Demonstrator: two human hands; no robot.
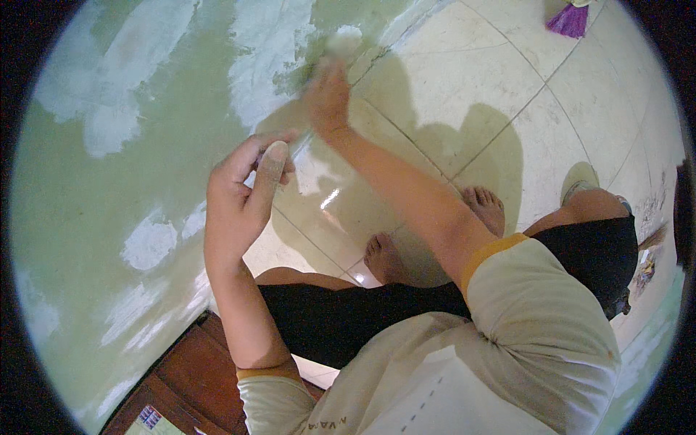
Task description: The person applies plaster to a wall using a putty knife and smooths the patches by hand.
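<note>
Wearing a pale shirt [544, 312] with mustard sleeve edges, the person is bent low, knees folded, in black shorts [341, 315]. At the lower left, close to the left sleeve, is a brown wooden panel [199, 370] bearing a pale sheet with small coloured squares.

The left forearm rises from below, and the left hand [235, 192] is held up in front of the wall. Its fingers are curled and drawn in near the thumb [274, 154], whose tip looks coated in whitish dust. A small dark purplish spot shows between thumb and fingers; I cannot tell whether they grip anything.

Below the hands, two bare feet [486, 206] rest on the floor [464, 65], which is laid with glossy cream tiles and crossed by the person's shadow.

Farther out, the right arm reaches across to the right hand [330, 98], blurred and close to the foot of the wall. I cannot tell whether its fingers are apart, together or clamped on something; a pale smudge lies just beyond them, too blurred to identify.

The wall [72, 196] fills the left side, green with rough white patches [148, 243], and meets the tiles beside the right hand. Farthest off, at the upper right, purple bristles [569, 22] lie on the floor.
</note>
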